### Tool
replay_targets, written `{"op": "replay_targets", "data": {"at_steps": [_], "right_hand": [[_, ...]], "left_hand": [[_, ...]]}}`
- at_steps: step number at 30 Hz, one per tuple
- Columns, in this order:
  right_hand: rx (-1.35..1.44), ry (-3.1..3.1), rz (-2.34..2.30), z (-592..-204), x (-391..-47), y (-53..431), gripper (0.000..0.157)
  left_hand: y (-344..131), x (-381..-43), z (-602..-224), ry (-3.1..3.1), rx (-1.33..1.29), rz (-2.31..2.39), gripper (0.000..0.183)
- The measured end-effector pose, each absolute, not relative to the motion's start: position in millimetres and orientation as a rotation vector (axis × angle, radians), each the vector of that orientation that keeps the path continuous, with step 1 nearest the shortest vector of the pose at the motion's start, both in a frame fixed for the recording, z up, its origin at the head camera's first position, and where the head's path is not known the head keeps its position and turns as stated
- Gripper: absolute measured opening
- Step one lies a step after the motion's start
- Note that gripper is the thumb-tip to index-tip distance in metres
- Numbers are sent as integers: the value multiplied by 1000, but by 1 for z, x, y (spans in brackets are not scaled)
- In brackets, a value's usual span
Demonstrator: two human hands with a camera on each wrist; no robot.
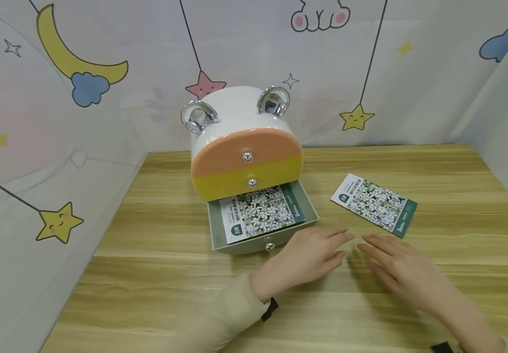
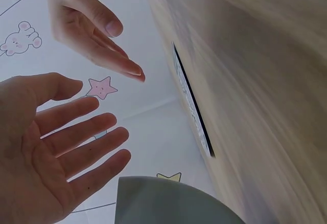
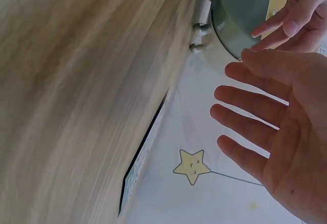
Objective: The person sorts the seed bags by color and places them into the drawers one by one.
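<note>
A flower seed packet (image 1: pixel 374 205) lies on the table, right of a small drawer cabinet (image 1: pixel 240 113). The cabinet's pulled-out green bottom drawer (image 1: pixel 289 236) holds another flower seed packet (image 1: pixel 260 214). My left hand (image 1: pixel 308 257) hovers by the drawer's front right corner, its fingers pointing right; in the left wrist view the left hand (image 2: pixel 56 147) is spread and holds nothing. Nearest to the packet on the table is my right hand (image 1: pixel 408 269), just in front of its lower edge. The right wrist view shows the right hand (image 3: pixel 271 116) with extended fingers and a bare palm.
The cabinet has an orange top drawer (image 1: pixel 223 158) and a yellow middle drawer (image 1: pixel 218 187), both pushed in, plus silver ear shapes (image 1: pixel 273 101) on top. A cloth backdrop (image 1: pixel 254 39) with stars and a moon rises behind the wooden table (image 1: pixel 148 289).
</note>
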State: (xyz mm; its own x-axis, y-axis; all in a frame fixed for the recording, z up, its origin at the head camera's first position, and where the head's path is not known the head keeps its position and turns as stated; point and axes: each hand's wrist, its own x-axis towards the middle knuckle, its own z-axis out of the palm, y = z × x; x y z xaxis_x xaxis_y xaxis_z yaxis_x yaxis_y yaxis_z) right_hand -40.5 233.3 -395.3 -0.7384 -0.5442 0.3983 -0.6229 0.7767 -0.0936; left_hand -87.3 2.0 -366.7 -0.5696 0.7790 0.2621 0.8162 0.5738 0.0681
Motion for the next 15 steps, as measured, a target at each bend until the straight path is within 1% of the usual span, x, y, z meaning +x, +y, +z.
{"op": "replay_targets", "data": {"at_steps": [3,7,9,12,13,15], "right_hand": [[880,-2631,299,-395,-42,237,38],[897,-2621,296,-396,-45,242,33],[902,-2614,296,-398,-47,245,38],[910,-2602,299,-401,-51,250,56],[912,-2601,298,-403,-53,252,57],[918,-2611,295,-405,-54,254,45]], "left_hand": [[10,-91,-366,-2619,-1327,-251,41],[20,-96,-365,-2650,-1310,-267,41],[24,-98,-365,-2668,-1303,-286,42],[31,-102,-366,-2693,-1288,-297,43],[33,-103,-366,-2701,-1282,-297,43],[37,-105,-368,-2714,-1271,-284,43]]}}
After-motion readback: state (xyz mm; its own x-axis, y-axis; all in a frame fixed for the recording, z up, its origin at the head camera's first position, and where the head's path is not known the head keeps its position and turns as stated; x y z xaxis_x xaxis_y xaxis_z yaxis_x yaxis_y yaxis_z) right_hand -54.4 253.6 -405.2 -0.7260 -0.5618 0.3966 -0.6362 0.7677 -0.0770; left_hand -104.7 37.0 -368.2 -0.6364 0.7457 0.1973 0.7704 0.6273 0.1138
